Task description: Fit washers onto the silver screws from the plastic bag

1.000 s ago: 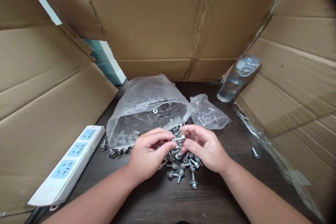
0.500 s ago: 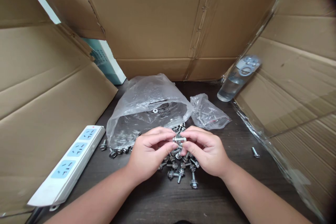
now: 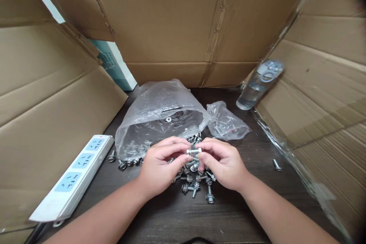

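Both my hands meet over a pile of small metal bolts [image 3: 197,187] on a dark wooden table [image 3: 177,221]. My left hand [image 3: 160,169] pinches one end of a small silver bolt [image 3: 193,151] with thumb and fingers. My right hand [image 3: 223,164] pinches the other end of the same bolt, fingers curled. The bolt is held level just above the pile. Behind the hands lies a large clear plastic bag [image 3: 160,116] with more bolts spilling from its mouth.
A smaller clear bag [image 3: 227,124] lies right of the big one. A white power strip [image 3: 73,177] lies at the left. A clear water bottle [image 3: 259,84] leans at the back right. One loose bolt [image 3: 276,164] lies at the right. Cardboard walls [image 3: 51,95] enclose the table.
Both hands stay pinched on the bolt and have shifted only slightly; my right fingers have closed a little tighter round its end.
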`<state>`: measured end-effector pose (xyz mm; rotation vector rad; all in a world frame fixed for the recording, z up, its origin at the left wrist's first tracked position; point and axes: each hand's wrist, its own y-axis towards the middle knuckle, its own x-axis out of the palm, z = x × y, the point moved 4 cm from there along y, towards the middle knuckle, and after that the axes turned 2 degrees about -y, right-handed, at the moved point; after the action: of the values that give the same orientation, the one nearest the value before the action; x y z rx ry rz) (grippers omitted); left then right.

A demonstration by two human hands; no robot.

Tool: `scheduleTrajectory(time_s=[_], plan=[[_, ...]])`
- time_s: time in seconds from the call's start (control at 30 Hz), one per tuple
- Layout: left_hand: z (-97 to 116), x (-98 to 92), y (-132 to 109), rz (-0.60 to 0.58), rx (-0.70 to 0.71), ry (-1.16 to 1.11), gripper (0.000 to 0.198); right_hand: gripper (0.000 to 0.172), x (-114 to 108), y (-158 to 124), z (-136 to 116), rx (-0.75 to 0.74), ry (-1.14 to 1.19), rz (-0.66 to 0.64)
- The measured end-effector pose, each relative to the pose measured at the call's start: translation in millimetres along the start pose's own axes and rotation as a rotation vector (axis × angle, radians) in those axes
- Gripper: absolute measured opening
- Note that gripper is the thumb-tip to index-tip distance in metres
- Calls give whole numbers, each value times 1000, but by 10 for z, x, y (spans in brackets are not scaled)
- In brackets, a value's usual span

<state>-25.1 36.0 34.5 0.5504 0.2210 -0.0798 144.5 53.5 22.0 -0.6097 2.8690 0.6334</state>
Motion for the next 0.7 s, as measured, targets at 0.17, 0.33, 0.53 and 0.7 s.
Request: scheduleTrajectory(time_s=[0.17,0.33,0.53,0.7], plan=[[8,8,1,-8,71,105,13,38,2,25,69,81,-109,-46],[2,16,16,20,31,73,12,35,-34,-1,143,216,150,-3],[-24,5,34,36,-40,-20,9,21,3,-10,94,176,267,-15],[-6,4,15,-2,28,90,11,17,6,-6,96,222,248,-8]])
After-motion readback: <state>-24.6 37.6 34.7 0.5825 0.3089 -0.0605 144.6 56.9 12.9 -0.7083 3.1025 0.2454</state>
